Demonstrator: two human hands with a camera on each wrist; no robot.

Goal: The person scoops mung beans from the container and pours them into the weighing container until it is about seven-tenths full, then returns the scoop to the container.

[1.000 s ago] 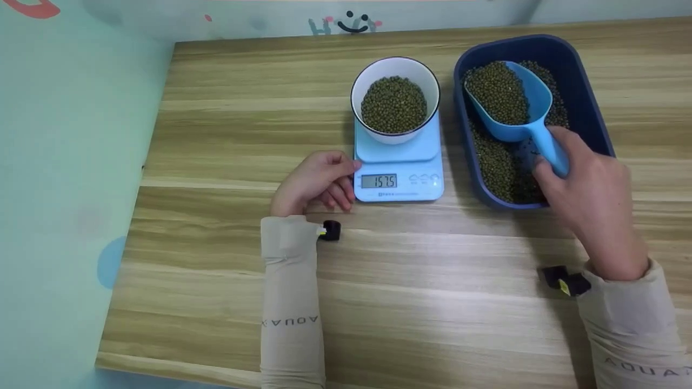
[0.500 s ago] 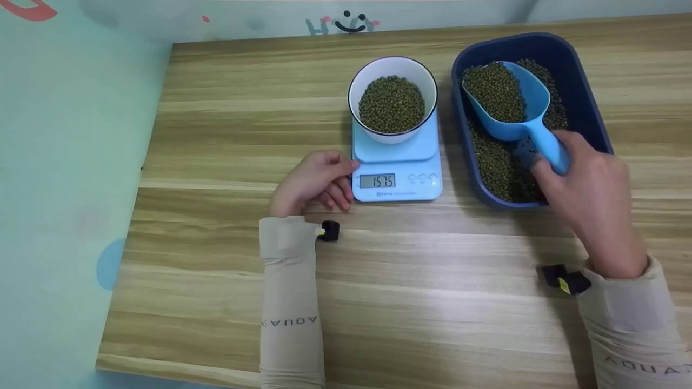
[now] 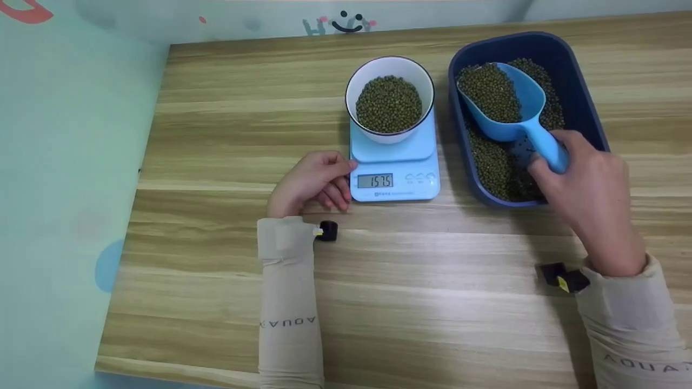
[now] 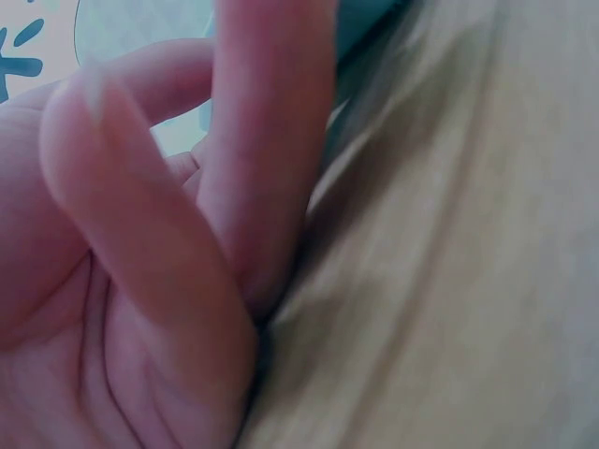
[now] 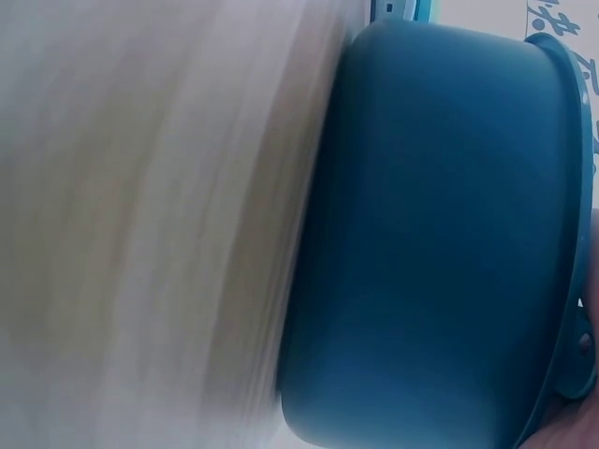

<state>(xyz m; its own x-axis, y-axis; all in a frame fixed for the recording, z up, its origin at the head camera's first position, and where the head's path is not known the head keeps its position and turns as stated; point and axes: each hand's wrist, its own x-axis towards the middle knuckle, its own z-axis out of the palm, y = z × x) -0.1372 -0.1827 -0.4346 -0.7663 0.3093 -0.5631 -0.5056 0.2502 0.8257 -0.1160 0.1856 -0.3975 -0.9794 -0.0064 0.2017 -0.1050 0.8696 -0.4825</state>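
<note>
In the head view my right hand [image 3: 592,189] grips the handle of a blue scoop [image 3: 532,100] heaped with small green beans, perhaps mung beans. The scoop sits inside a dark blue tub [image 3: 586,108], above more loose beans [image 3: 492,167]. My left hand [image 3: 313,181] rests on the table with its fingers loosely bent, the thumb touching the left edge of a light blue kitchen scale [image 3: 411,192]. On the scale stands a white bowl [image 3: 390,138] with a dark rim, partly filled with beans [image 3: 389,105]. The display [image 3: 375,181] reads 157.5.
The wood-grain table [image 3: 216,243] ends at a pale green wall [image 3: 65,162] on the left and a decorated wall at the back. In the right wrist view the tub's outer side [image 5: 440,234] takes up much of the frame.
The whole head view has shifted slightly, moving the scale and tub a little left in frame. Both hands keep their holds, and the display still reads 157.5.
</note>
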